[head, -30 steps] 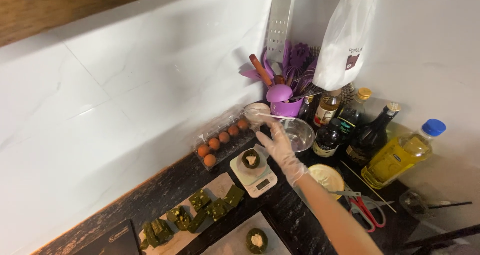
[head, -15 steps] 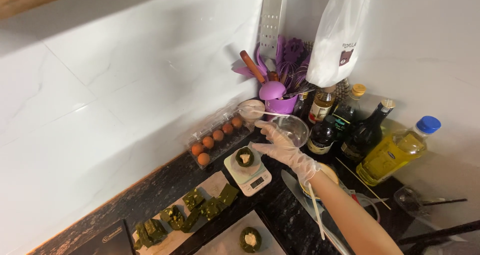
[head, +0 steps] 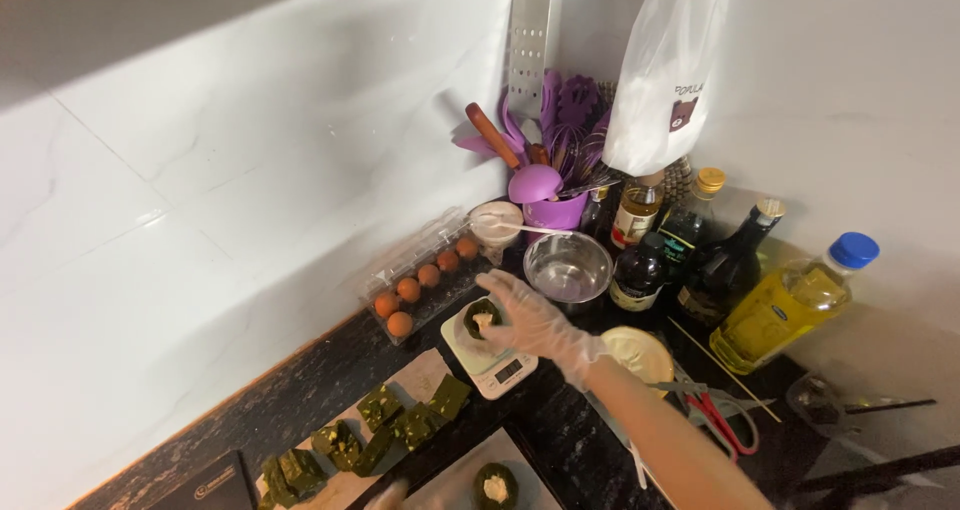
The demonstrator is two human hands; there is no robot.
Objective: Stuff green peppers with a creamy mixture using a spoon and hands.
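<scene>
My right hand [head: 538, 322], in a clear glove, reaches across the dark counter to a small white kitchen scale [head: 503, 372]. Its fingers are closed around a round green dough piece with white filling [head: 481, 319] that sits on the scale's platform. A second green piece with white filling [head: 495, 487] lies on a pale tray [head: 452, 478] at the bottom edge. A pale gloved fingertip that may be my left hand [head: 385, 493] peeks in beside that tray; too little shows to tell its state.
Several green blocks [head: 375, 435] lie on a board to the left. An egg carton [head: 420, 282] stands by the wall. Behind the scale are a steel bowl [head: 567, 265], a purple utensil holder [head: 555, 210], dark bottles [head: 640, 270] and an oil bottle [head: 790, 305]. Red-handled scissors [head: 715, 412] lie on the right.
My right hand has come down from near the steel bowl onto the scale and closed its fingers around the green piece there. The view has shifted slightly.
</scene>
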